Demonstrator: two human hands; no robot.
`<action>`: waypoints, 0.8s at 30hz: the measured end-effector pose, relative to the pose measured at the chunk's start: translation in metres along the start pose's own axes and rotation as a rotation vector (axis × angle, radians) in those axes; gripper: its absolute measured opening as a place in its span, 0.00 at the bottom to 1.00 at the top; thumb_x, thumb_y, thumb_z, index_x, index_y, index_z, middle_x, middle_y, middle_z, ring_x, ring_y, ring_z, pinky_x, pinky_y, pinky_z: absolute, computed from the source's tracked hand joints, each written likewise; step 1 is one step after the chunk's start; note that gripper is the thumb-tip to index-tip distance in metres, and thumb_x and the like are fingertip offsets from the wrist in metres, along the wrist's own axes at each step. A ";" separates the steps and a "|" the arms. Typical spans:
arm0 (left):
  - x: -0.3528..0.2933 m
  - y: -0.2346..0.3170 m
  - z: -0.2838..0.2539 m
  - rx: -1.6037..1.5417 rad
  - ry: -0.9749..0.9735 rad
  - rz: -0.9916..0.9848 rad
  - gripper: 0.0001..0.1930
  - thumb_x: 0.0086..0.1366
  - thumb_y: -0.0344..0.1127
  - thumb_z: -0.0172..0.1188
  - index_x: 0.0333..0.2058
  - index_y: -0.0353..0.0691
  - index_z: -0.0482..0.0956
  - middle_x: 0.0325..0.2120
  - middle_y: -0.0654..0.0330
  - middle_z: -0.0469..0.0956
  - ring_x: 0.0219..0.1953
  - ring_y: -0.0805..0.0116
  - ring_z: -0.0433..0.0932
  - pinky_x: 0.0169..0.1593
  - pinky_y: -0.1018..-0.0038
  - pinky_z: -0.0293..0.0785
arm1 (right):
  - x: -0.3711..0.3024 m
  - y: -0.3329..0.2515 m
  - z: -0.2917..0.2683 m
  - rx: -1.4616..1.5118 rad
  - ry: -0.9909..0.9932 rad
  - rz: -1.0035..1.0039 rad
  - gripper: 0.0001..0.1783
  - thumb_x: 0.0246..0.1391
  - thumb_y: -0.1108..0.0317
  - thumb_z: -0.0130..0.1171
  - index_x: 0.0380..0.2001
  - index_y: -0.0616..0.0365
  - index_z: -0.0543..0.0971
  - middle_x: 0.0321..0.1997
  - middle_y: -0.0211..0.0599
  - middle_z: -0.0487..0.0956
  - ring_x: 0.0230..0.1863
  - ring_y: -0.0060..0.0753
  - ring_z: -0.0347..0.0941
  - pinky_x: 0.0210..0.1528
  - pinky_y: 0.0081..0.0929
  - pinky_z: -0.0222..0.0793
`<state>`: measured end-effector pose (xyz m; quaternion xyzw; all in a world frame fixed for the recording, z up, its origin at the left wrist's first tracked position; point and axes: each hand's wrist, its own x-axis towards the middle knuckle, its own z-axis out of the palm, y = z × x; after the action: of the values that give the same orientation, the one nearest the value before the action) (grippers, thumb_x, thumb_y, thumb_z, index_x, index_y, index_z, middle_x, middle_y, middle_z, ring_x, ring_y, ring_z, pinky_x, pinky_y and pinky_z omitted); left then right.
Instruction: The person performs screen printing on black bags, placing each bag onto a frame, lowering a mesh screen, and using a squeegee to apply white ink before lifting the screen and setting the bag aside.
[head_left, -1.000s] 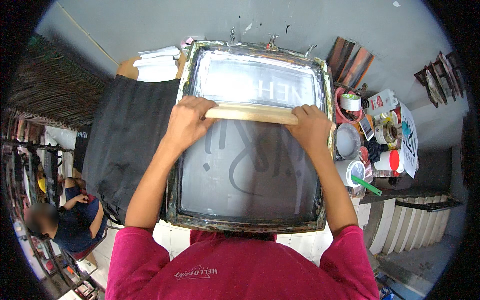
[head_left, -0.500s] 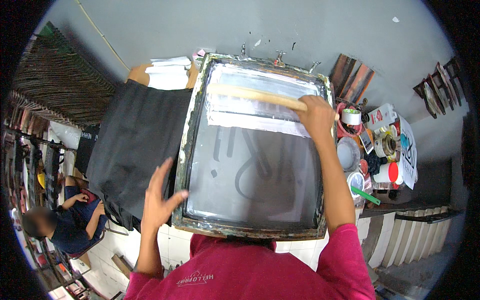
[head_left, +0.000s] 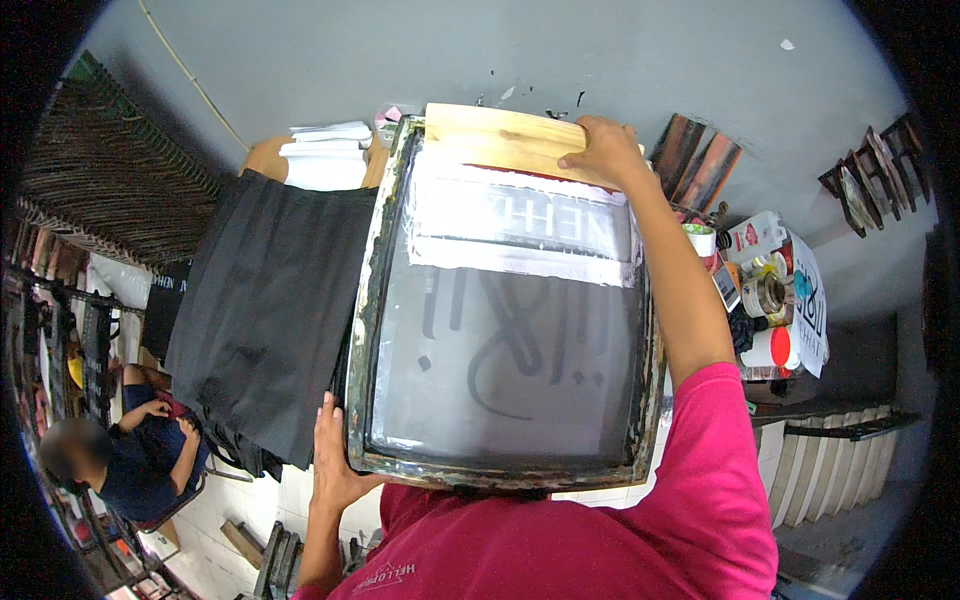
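My right hand [head_left: 612,152] is closed on a pale wooden squeegee [head_left: 495,138], which lies across the far end of a screen printing frame [head_left: 500,474]. White ink [head_left: 450,252] covers a block at the far part of the mesh, with reversed lettering showing through it. Nearer to me, dark flowing script shows in the grey mesh [head_left: 600,420]. At the frame's near left corner is my left hand [head_left: 335,460], its fingers stretched out along the side and its thumb by the near edge. What lies under the frame is hidden.
Black fabric [head_left: 270,300] is spread left of the frame, with white sheets [head_left: 328,155] behind it. Tape, jars and tubs [head_left: 768,295] crowd the right side. Squeegees [head_left: 695,160] lean against the wall. A seated person [head_left: 130,460] is at the far left.
My right hand has pushed the squeegee away to the frame's far end and tilted it, uncovering the white-inked lettering. My left hand has come down to the near left corner.
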<state>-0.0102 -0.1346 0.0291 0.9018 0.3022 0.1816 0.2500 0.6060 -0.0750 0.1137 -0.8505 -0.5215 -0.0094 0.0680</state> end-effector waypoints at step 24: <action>0.198 0.155 -0.136 -0.515 0.995 0.389 0.43 0.75 0.48 0.58 0.73 0.35 0.41 0.70 0.45 0.61 0.66 0.54 0.67 0.68 0.60 0.66 | -0.305 -0.102 -0.267 0.181 0.760 -0.263 0.22 0.66 0.52 0.59 0.46 0.63 0.83 0.38 0.48 0.85 0.39 0.41 0.83 0.46 0.31 0.74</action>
<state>0.1443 -0.0699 0.2611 0.6575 0.1588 0.6924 0.2511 0.3912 -0.3336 0.3625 -0.7032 -0.5621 -0.2856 0.3287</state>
